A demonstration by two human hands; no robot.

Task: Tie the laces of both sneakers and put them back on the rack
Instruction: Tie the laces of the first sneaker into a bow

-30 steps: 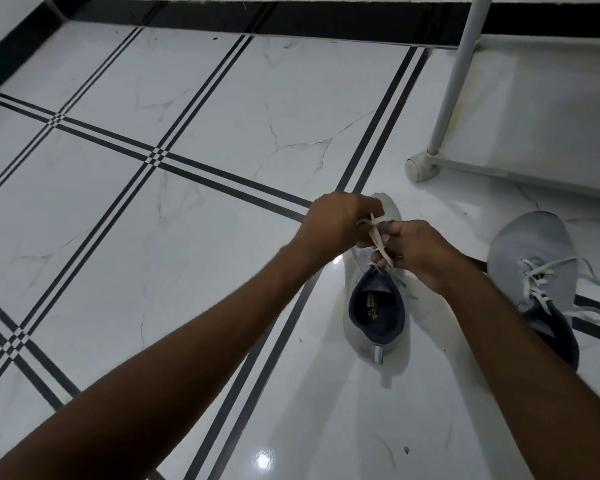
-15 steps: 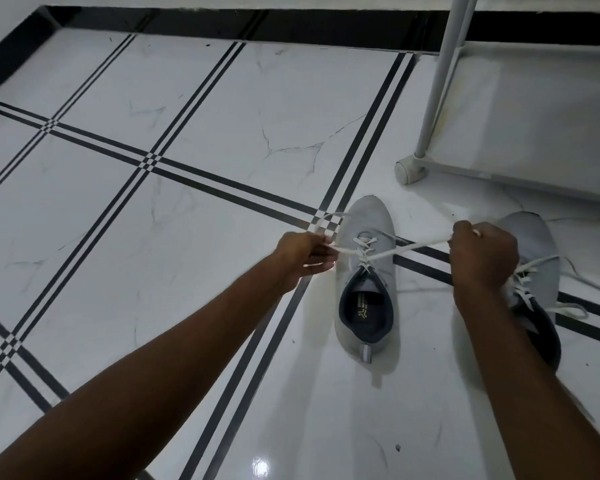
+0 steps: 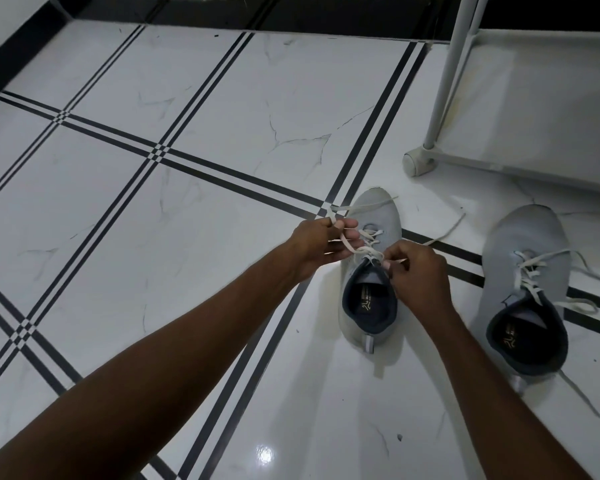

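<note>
Glossy white marble-look floor (image 3: 222,109) with black double lines, black skirting (image 3: 257,12) along its edge

Floor: glossy white marble-look tiled floor (image 3: 222,98), faint grey veins running through it.
Tile lines: thin black double stripes (image 3: 201,84) crossing the floor in a grid, with small checkered squares (image 3: 159,154) where they meet.
Border: wide black band (image 3: 291,12) along the far edge of the floor, turning down the left side.
Wall: pale wall (image 3: 7,8), upper left corner.
Glare: small bright light reflection (image 3: 266,454) on the near tile.
</note>
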